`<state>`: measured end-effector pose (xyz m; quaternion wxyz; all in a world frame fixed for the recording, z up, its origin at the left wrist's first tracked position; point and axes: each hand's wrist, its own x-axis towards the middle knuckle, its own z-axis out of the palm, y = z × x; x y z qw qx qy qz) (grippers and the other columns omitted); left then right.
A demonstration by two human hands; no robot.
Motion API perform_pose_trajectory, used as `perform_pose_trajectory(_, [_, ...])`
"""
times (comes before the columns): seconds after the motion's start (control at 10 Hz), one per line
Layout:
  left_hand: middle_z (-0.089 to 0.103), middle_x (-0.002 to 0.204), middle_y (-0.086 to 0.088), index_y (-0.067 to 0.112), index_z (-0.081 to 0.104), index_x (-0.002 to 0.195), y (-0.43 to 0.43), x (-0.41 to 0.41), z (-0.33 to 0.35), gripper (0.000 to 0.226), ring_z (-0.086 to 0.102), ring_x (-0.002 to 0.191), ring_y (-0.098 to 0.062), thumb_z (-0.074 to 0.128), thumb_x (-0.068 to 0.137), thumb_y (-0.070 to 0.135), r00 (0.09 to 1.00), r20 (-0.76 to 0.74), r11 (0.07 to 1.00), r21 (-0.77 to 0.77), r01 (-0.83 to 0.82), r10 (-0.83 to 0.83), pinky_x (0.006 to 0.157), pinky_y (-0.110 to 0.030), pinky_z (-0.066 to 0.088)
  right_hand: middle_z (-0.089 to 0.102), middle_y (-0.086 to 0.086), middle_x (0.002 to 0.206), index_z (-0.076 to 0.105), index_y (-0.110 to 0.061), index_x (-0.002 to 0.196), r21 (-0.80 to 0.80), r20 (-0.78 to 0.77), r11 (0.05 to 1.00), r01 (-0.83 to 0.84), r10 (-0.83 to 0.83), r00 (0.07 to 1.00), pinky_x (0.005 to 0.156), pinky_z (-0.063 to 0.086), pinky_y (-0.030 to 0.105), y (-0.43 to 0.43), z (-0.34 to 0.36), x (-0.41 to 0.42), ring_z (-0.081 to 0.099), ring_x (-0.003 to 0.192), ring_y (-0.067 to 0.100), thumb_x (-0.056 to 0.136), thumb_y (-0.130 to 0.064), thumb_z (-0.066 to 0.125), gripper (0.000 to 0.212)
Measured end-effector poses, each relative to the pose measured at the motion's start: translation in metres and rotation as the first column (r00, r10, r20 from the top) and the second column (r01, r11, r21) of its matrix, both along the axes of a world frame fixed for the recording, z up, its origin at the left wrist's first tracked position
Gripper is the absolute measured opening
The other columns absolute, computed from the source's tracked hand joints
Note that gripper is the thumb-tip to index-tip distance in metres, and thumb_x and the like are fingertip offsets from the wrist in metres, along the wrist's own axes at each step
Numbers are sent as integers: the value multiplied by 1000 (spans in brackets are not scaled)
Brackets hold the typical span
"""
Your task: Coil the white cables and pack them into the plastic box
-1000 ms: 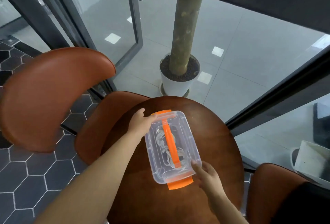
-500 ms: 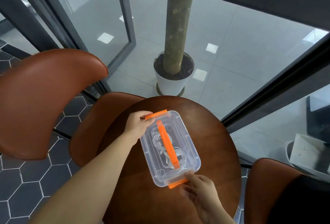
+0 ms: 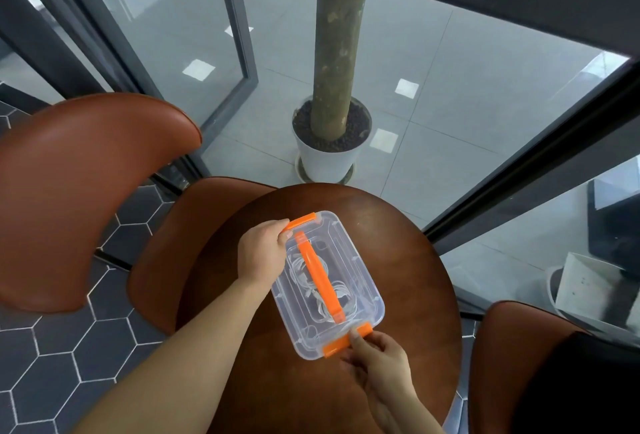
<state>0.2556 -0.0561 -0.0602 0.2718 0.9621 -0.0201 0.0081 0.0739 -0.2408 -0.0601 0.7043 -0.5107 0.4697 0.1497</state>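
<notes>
Left hand (image 3: pixel 262 253) gripping, right hand (image 3: pixel 379 362) pinching

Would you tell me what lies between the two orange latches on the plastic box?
In the head view, the orange handle runs along the clear lid between the far latch and near latch, with coiled white cables showing underneath.

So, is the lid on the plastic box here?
On: the lid with its orange handle covers the plastic box, white cables inside. Whether the orange latches are snapped, cannot tell.

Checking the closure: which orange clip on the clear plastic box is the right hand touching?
The near-end orange clip; the left hand grips the far-end orange clip instead.
</notes>
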Motion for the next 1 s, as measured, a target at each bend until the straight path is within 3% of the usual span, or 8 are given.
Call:
perform_pose_trajectory(0.2, [74,111,-2,15,67,125,4,6,9,32,71,103,-20,59,98,31,996,-74,997,62,47,-42,83,-32,58,73,22,84,67,3,104,18,-13,999,-32,32,999,69,63,40,-4,0,2,73,67,26,86,-12,80,27])
perform_pose_trajectory(0.4, [67,93,2,18,65,109,0,4,19,18,66,84,-13,56,99,29,986,-167,991,127,45,-23,67,-22,50,70,21,87,69,3,106,-24,3,989,-143,143,990,68,62,38,-16,9,6,68,69,24,90,-9,74,21])
perform_pose_trajectory(0.5, [70,104,0,16,62,122,5,-8,23,28,68,95,-18,59,98,30,978,-208,995,102,9,12,74,-26,53,77,16,98,68,-8,114,-168,22,981,-95,100,995,61,59,30,-25,11,13,72,73,21,88,-12,75,27])
perform_pose_trajectory(0.6, [69,112,0,18,56,132,12,-19,25,37,67,97,-16,60,97,31,967,-249,996,91,-25,47,76,-26,53,77,4,103,64,-13,128,-296,32,949,-110,125,992,64,62,31,-33,12,23,77,85,20,83,-18,81,48])
perform_pose_trajectory(0.7, [68,109,4,20,58,130,19,-29,23,36,61,87,-9,60,96,34,958,-276,994,93,-50,74,69,-21,48,75,-3,104,64,-19,125,-396,19,897,-195,220,975,73,63,34,-38,17,32,74,88,15,79,-24,84,50])
perform_pose_trajectory(0.8, [64,123,1,20,51,138,21,-35,31,45,65,100,-14,57,97,38,956,-283,994,101,-50,77,72,-21,47,72,-3,113,60,-19,131,-469,2,840,-272,309,951,84,63,38,-41,25,36,71,97,15,80,-30,82,56])
perform_pose_trajectory(1.0, [57,136,-8,18,38,147,19,-48,55,60,62,114,-19,56,95,44,992,-85,915,385,123,-98,84,-28,58,64,2,127,57,-20,135,-789,-82,458,-410,583,809,92,57,37,-41,52,48,63,109,17,85,-38,73,56])
